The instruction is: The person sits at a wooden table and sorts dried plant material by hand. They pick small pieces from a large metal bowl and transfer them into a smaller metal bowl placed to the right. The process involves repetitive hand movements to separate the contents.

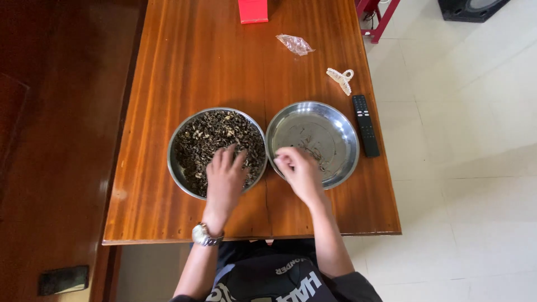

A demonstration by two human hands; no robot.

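While left hand [225, 178] lies spread on leaves, right hand [296, 168] pinches bits; two steel pans.

2 round steel bowls [217, 152] [312, 144]; 2 hands [224, 178] [298, 170]; 1 wristwatch [205, 235]; 1 black remote control [365, 125]; 1 cream hair claw [340, 79]; 1 crumpled clear wrapper [295, 44]; 1 red box [253, 10]; 1 wooden table [196, 61]

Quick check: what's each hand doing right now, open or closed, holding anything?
Left hand: open, fingers spread on the dried bits.
Right hand: fingers curled over the steel plate; contents cannot be told.
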